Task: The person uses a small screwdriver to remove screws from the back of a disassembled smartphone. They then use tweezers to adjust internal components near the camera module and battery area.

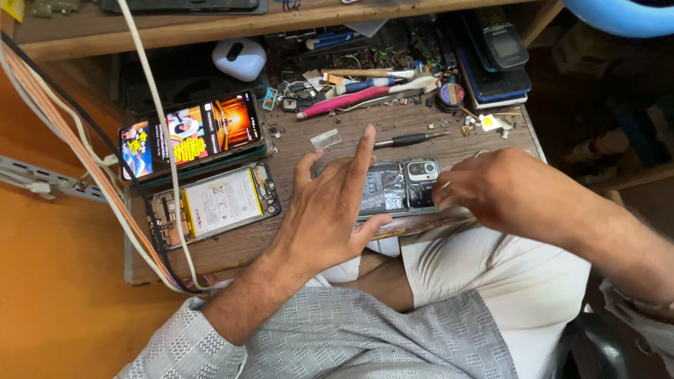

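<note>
An opened dark phone with its back off lies near the front edge of the wooden bench, camera block toward the right. My left hand hovers over its left part with fingers spread, index finger raised, thumb along the phone's near edge. My right hand is at the phone's right end beside the camera block. Its fingertips pinch a small thin metal tool; most of the tool is hidden in the hand.
Left of the hands lie another opened phone showing its battery and a lit phone. A black screwdriver, a pink-handled tool, a round tin, stacked phones and a white rounded case crowd the back. White cables cross the left.
</note>
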